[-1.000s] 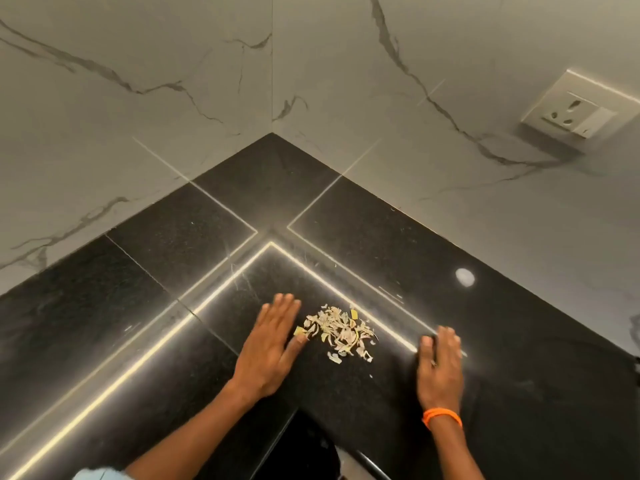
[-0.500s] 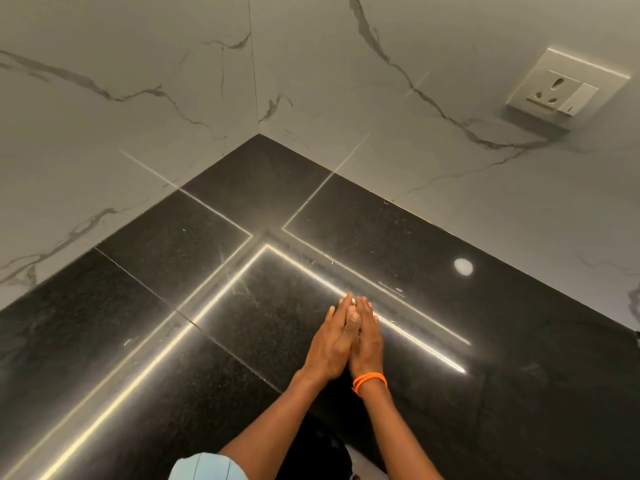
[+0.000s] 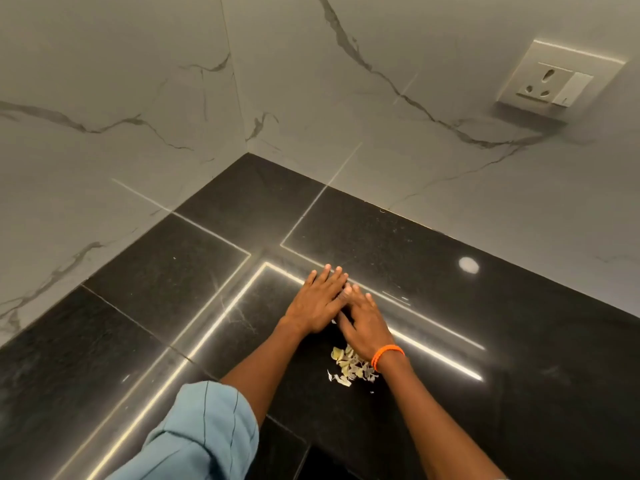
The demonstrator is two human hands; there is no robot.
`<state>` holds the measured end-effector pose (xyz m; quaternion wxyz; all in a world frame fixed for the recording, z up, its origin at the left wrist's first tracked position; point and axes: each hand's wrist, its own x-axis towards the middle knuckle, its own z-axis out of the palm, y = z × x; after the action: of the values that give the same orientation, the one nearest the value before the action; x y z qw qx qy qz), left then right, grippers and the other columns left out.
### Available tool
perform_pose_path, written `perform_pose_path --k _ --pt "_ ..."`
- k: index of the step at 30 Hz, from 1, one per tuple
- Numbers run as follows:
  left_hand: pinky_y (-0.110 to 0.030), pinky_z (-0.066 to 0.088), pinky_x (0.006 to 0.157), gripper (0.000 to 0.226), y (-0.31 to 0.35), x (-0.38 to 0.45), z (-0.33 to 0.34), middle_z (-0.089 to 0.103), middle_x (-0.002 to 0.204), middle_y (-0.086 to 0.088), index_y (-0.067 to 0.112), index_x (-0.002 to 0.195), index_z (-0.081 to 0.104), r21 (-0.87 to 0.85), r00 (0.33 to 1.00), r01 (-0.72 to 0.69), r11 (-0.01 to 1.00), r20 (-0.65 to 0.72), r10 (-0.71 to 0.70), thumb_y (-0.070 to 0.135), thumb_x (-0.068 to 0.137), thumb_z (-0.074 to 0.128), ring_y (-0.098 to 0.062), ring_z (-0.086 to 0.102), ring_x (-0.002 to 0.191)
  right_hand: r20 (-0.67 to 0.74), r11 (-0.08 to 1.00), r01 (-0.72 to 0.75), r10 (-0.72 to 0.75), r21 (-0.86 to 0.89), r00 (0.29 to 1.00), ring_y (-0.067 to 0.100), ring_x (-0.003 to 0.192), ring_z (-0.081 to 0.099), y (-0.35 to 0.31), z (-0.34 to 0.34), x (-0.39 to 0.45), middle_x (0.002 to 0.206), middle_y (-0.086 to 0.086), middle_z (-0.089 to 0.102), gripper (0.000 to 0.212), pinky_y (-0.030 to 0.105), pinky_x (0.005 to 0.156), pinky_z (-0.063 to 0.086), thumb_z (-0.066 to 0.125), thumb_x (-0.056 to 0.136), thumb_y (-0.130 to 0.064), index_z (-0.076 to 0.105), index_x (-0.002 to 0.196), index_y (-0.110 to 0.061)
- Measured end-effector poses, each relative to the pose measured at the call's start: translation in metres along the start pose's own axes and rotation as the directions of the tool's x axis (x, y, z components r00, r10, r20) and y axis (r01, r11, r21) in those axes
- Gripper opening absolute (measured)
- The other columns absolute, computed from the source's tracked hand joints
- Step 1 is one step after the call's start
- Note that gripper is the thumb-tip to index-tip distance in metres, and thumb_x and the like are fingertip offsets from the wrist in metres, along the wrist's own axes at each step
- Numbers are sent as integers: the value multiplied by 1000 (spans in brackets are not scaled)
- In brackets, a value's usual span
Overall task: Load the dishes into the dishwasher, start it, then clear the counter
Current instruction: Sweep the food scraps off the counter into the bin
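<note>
both flat, unclenched hands, left hand (image 3: pixel 317 301) and right hand (image 3: pixel 365 323), rest on counter (image 3: pixel 173 289) above scraps (image 3: pixel 349 367).

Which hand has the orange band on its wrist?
The right hand, nearer the wall socket. Its wrist carries the orange band above the peel scraps; the left hand has a bare wrist.

left hand (image 3: pixel 317 303) flat, right hand (image 3: pixel 365 323) flat, touching

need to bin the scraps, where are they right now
In the head view the scraps lie on the black counter, low and right of centre, just below the right hand beside its orange band.
</note>
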<state>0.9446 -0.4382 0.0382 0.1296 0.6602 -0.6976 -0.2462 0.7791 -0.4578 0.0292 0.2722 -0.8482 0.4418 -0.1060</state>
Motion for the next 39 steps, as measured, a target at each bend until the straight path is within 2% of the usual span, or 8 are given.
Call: perform_pose_path --k 4,7,11,15,22,29,35,39 --pt "-35 -4 127 66 18 -30 6 11 168 2 21 160 19 -95 993 -91 991 65 98 58 105 10 -2 -4 153 -153 970 78 -44 228 987 -3 140 37 7 -5 -45 146 -19 48 43 30 121 25 48 99 -40 53 140 -32" --pt "-34 -1 127 76 19 -60 5 17 166 8 32 157 26 -320 985 -43 946 146 94 73 97 5 5 1 151 -407 973 -86 169 215 898 13 134 48 47 -21 -62 137 -6 58 42 45 113 38 45 98 -49 60 128 -25" --pt "-42 -1 126 73 13 -82 6 36 156 22 53 149 35 -611 952 225 759 305 -36 81 90 4 -5 6 154 -330 892 -452 436 32 837 20 153 14 83 -44 -38 164 7 23 79 41 126 10 28 97 -66 30 154 -11" --pt "-33 9 122 76 25 -98 4 44 151 23 41 149 43 -733 959 248 634 281 -50 81 92 11 0 26 148 -169 935 -325 301 -140 939 16 153 0 55 -34 -22 166 1 5 79 36 124 0 17 98 -69 13 159 -19" --pt "-39 31 120 105 41 -104 -26 28 160 0 23 160 17 -151 960 227 962 200 -195 63 78 68 -18 27 146 155 999 -40 42 -17 987 4 152 -6 -1 -8 -83 159 -19 -3 73 31 125 -4 19 97 -68 17 158 -29" --pt "-48 33 119 151 41 -106 -21 7 160 -10 21 160 -9 198 892 163 966 389 -230 36 55 97 -32 24 145 219 940 -335 340 -63 914 19 147 22 7 -63 -118 158 -5 16 130 35 120 29 77 57 -74 11 159 -25" --pt "-44 41 114 144 65 -80 -13 19 153 -20 6 158 10 210 923 111 971 341 -179 27 47 101 -39 39 137 277 938 -332 346 -96 896 22 139 33 -17 -40 -101 148 -2 22 141 34 115 36 94 48 -50 11 158 -19" --pt "-38 51 100 103 72 -73 -12 44 130 -11 8 130 46 82 950 155 984 259 -171 23 45 101 -30 58 114 163 924 -365 345 113 924 17 106 58 -26 -28 -83 119 -8 43 91 32 91 52 90 55 -40 49 135 -24"
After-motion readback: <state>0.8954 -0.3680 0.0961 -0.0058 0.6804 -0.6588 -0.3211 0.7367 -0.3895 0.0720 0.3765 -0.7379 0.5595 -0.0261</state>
